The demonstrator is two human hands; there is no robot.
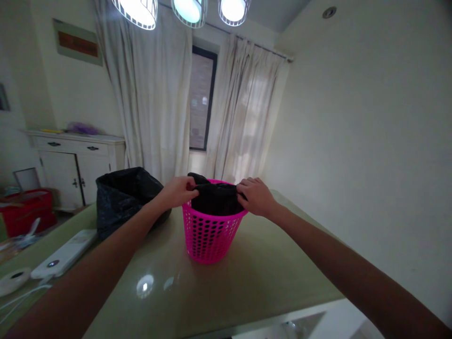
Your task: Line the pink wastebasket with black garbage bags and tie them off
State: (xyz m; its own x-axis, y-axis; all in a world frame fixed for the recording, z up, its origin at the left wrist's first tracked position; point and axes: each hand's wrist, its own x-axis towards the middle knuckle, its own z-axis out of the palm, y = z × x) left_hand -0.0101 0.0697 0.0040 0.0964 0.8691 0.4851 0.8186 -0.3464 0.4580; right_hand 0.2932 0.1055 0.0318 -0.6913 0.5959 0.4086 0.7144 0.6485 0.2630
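Note:
A bright pink plastic basket (211,238) with round holes stands upright on the table in front of me. Inside it sits a black plastic bag (215,200), its upper edge gathered above the near rim. My left hand (179,192) pinches that edge on the left side, at the basket's rim. On the right, my right hand (257,195) has its fingers closed on the same bag's edge, over the rim. The bag's lower part shows dark through the holes.
Left of the basket stands another black bag (120,202), its mouth open. A white power strip-like device (65,254), a tape roll (14,281) and white cables lie at the table's left. A white cabinet (76,165) and a red bag (28,212) are beyond; a wall rises at right.

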